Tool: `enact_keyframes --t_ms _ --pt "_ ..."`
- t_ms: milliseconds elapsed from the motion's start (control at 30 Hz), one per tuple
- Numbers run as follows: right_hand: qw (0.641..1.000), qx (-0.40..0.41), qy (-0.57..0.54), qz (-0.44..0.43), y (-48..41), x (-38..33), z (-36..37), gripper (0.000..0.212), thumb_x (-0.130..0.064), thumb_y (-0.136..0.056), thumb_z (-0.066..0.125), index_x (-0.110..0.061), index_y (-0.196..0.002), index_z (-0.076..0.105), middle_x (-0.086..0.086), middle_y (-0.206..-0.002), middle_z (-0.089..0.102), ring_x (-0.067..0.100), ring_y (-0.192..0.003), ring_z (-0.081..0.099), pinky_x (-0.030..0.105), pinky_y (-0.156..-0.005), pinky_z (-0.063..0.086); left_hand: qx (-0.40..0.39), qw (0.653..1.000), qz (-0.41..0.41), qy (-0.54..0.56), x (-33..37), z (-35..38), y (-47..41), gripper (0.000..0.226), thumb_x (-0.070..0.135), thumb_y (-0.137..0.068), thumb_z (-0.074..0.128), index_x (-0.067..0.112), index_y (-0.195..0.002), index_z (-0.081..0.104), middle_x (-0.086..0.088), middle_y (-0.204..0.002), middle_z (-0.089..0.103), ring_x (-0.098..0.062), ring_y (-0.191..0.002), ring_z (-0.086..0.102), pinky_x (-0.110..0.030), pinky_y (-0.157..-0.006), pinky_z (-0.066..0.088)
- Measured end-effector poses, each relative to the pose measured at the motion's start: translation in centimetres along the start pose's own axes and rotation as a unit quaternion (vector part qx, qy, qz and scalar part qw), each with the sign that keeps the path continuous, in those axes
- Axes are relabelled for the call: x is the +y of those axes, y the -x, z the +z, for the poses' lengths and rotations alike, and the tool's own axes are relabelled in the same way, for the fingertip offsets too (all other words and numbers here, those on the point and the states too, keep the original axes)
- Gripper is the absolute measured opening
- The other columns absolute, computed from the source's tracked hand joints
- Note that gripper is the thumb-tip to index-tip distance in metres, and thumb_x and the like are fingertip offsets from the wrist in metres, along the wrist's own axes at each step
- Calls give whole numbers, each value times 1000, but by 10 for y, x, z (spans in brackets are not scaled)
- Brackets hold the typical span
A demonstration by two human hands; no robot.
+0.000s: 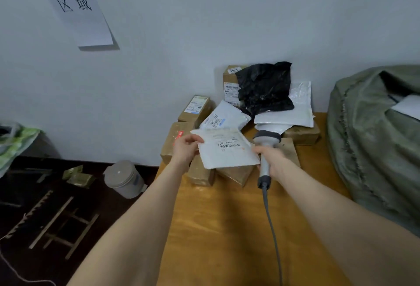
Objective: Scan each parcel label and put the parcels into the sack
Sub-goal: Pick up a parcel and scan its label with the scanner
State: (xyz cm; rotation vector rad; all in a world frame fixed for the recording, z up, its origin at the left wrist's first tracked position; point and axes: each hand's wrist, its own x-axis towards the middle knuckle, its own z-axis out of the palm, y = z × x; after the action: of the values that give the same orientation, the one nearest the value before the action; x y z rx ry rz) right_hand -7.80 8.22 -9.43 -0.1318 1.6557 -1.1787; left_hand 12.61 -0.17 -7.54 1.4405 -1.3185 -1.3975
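While the left hand (184, 149) is pinching the white mailer (227, 157) over brown boxes (202, 173) near the desk's (227, 228) far edge, the right hand (273, 159) is gripping the barcode scanner (267, 139) beside it. Scanning well is likely needing the scanner head turned onto the flat-held label (228, 144).

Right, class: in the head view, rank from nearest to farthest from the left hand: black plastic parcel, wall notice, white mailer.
1. White mailer, gripped at its edge by the left hand.
2. Black plastic parcel, back of the pile, rightward.
3. Wall notice, high up, far left.
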Motion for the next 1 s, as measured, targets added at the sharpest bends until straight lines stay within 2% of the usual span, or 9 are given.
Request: enact_keyframes --t_ms 100,167,233,333,433,533,600,767,1000 --pt "996 22 71 -42 5 0 5 41 -5 -81 76 1 -116 55 14 -104 65 31 -96 65 41 -78 56 30 997 -43 55 6 7 2 26 -1 -95 42 15 -102 62 -6 -98 61 -16 -66 57 -22 -49 48" --pt "994 32 82 -58 5 1 9 46 0 -83 71 2 -125 51 16 -116 62 33 -107 62 45 -91 54 31 986 -106 127 8 10 4 24 14 -95 49 16 -118 53 -6 -99 63 -18 -73 61 -30 -63 53" --pt "994 36 85 -65 4 3 14 58 2 -81 71 0 -133 47 16 -123 61 34 -112 60 50 -97 51 -20 979 -170 108 6 9 8 36 23 -90 63 6 -120 55 -12 -106 68 -28 -88 68 -42 -78 57" --pt "991 22 104 -76 3 5 16 63 -1 -79 72 -4 -136 46 15 -122 60 32 -110 59 45 -95 51 -68 977 -200 38 0 11 17 39 8 -85 70 -1 -121 56 -13 -111 68 -30 -97 67 -43 -82 56" --pt "988 22 118 -101 9 4 16 52 -7 -82 72 -5 -129 50 13 -116 61 26 -98 58 38 -83 50 -18 985 -167 26 -8 12 15 34 -3 -88 62 0 -121 56 -13 -113 64 -32 -101 63 -42 -83 53" --pt "990 -37 89 -103 19 0 15 21 -4 -85 69 -2 -104 59 11 -78 62 18 -62 55 29 -57 47 26 987 -161 12 -12 8 8 36 -4 -91 56 2 -126 54 -17 -122 62 -34 -107 61 -45 -91 51" --pt "989 -80 78 -94 30 -3 17 11 -6 -88 67 -1 -94 60 9 -67 57 16 -52 49 25 -47 43 61 985 -159 11 -15 4 4 39 -5 -89 57 2 -127 54 -18 -123 61 -35 -110 60 -46 -95 50" --pt "977 -141 134 -83 46 -4 22 15 -14 -89 67 -2 -97 62 7 -66 58 15 -52 52 25 -49 44 113 979 -163 41 -22 -6 -6 40 -2 -86 65 5 -125 57 -16 -121 63 -35 -107 61 -48 -93 51" --pt "973 -144 163 -78 48 3 33 16 -17 -86 69 -5 -95 64 7 -66 63 16 -53 57 26 -49 45 116 975 -180 64 -25 -8 -14 36 -2 -86 65 3 -121 58 -16 -118 64 -35 -104 63 -49 -91 52"
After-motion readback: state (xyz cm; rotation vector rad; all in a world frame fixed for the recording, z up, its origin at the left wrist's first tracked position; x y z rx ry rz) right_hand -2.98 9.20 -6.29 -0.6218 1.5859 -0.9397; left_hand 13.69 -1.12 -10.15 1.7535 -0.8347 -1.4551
